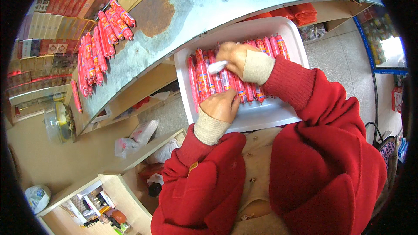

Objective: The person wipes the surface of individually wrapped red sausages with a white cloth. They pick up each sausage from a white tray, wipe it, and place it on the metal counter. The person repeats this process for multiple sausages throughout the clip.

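Observation:
A white plastic tub (300, 45) in front of me holds a row of sausages (201, 76) in red plastic casings, lying side by side. My right hand (234, 57) is closed around a wadded white cloth or tissue (217, 66), just over the middle of the row. Closer to me, my left hand (220, 105) curls at the near ends of the sausages, its fingers closed on one there; the fingertips are partly hidden. More red sausages (93, 56) lie in a loose pile on the metal-topped counter at the far left.
The counter (209, 2), worn and rusty in one patch, runs behind the tub. Red bags (302, 13) sit on a shelf beneath it. Stacked boxes (61, 6) fill the left shelves. An open drawer (102, 204) with small items is at lower left, and a glass case (383, 39) stands at right.

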